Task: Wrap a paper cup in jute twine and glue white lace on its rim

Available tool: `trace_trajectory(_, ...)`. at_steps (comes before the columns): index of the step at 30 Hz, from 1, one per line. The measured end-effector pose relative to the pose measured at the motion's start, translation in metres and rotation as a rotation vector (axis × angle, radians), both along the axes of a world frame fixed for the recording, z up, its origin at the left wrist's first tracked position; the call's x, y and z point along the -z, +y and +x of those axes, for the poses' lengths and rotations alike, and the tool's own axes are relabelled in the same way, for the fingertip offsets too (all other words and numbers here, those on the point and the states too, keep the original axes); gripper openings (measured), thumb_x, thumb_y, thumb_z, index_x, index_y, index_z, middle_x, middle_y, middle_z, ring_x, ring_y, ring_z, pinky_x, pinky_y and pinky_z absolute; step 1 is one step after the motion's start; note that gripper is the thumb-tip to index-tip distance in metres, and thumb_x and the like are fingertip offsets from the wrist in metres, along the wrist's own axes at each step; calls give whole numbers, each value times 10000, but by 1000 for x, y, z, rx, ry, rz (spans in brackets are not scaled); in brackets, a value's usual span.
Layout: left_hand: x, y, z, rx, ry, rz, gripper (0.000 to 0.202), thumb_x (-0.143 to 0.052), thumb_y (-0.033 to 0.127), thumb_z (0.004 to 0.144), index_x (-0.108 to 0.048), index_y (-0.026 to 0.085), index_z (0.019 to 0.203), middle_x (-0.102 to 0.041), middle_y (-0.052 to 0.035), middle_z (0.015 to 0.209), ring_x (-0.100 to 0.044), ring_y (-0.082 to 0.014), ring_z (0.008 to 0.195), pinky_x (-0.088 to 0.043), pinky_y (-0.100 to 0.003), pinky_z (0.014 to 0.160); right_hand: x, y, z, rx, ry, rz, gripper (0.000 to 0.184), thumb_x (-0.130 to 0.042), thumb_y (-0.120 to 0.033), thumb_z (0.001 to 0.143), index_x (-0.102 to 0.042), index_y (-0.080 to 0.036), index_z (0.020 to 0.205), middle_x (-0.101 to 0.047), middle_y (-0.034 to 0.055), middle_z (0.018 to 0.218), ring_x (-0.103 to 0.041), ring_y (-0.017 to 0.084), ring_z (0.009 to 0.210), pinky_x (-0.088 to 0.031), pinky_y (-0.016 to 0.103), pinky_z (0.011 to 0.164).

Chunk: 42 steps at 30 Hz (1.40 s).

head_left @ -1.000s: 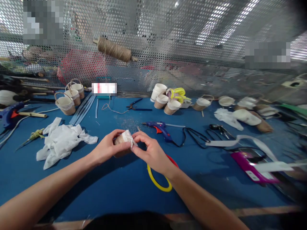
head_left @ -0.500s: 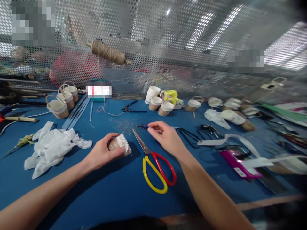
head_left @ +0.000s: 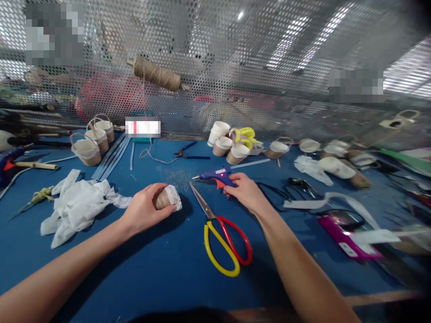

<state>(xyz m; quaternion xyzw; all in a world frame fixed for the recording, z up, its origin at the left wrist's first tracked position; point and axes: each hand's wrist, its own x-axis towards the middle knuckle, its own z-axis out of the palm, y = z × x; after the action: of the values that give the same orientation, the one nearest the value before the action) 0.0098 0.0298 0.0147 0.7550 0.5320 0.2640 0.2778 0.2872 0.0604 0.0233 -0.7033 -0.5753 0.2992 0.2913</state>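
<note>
My left hand [head_left: 148, 208] is wrapped round a small cup [head_left: 164, 198] lying on its side, its body bound in brown twine and its rim covered in white lace-like cloth. To the right, my right hand [head_left: 247, 190] has its fingers closed on the handle of a blue glue gun [head_left: 213, 174] with an orange trigger and a small lit red light. The gun's nozzle points left. Between my forearms lie large scissors [head_left: 209, 215] with one yellow and one red handle, blades toward the back left.
White cloth [head_left: 79, 202] is heaped at the left. Several twine-wrapped cups [head_left: 86, 152] stand along the back, beside clear glue sticks [head_left: 112, 152]. Pliers [head_left: 193, 153] and a twine spool [head_left: 156, 74] are behind. Dark cables [head_left: 272, 193] and a magenta box [head_left: 350, 240] lie right.
My right hand has moved right onto the glue gun's handle, and the gun now shows plainly, no longer mostly covered. My left hand still holds the cup, slightly turned.
</note>
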Motion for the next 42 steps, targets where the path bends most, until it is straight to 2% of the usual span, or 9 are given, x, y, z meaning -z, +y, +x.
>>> trace_trajectory(3,3,3,-1,-9,21,-5,511,-579,440,706,-530,146,1121,-634,-112,1047,-602,-257,925,-461,-364,807,-19,-19,-13,-79,179,9,241,-591,-296,745,-504,-166,929,-654,37,752,-639,152,632,-529,301,630)
trace_trajectory(6,6,6,-2,-27,19,0,523,-576,445,710,-523,141,1134,-638,-111,1030,-605,-254,909,-466,-359,788,-32,-38,-30,-178,294,-39,227,-611,-347,714,-530,-161,817,-637,20,636,-610,138,542,-511,282,554)
trace_trajectory(8,8,8,-2,-39,-3,3,517,-576,444,714,-522,149,1135,-641,-104,1018,-608,-244,892,-469,-349,771,-34,-46,-40,-286,400,-85,207,-618,-319,710,-556,-150,813,-642,27,655,-588,124,526,-489,267,536)
trace_trajectory(12,9,10,-2,-67,-41,-18,502,-577,451,710,-527,164,1119,-657,-88,953,-615,-226,834,-476,-332,729,-29,-52,-52,-414,476,-132,238,-545,-243,766,-600,-143,975,-589,-14,575,-528,103,499,-441,245,516)
trace_trajectory(15,10,12,-1,-100,-61,-55,522,-582,453,704,-517,156,1129,-659,-87,913,-617,-215,786,-477,-320,696,-25,-54,-55,-409,437,-96,237,-516,-209,770,-617,-153,976,-507,-48,498,-470,95,475,-416,244,515)
trace_trajectory(21,9,16,0,-102,-71,-97,578,-572,499,695,-494,148,1147,-652,-76,860,-594,-187,685,-459,-298,625,-22,-62,-58,-363,350,-48,98,-533,-230,738,-592,-166,782,-438,-63,482,-414,87,435,-382,237,455)
trace_trajectory(26,6,18,1,-97,-10,-103,606,-560,522,700,-482,136,1160,-647,-91,875,-594,-199,697,-446,-299,619,-15,-64,-62,-271,192,56,173,-552,-328,762,-606,-172,817,-504,-34,514,-445,114,437,-421,274,472)
trace_trajectory(32,3,18,2,-106,35,-109,618,-554,516,704,-452,139,1182,-643,-91,876,-604,-212,716,-446,-304,630,-13,-65,-65,-293,6,171,166,-534,-326,796,-603,-204,707,-553,-13,512,-544,162,518,-474,299,553)
trace_trajectory(42,4,18,2,-117,67,-89,620,-549,525,707,-447,146,1188,-647,-102,905,-618,-236,760,-456,-327,667,-11,-63,-64,-289,-90,202,253,-516,-350,787,-648,-148,862,-668,44,656,-609,198,601,-510,325,622)
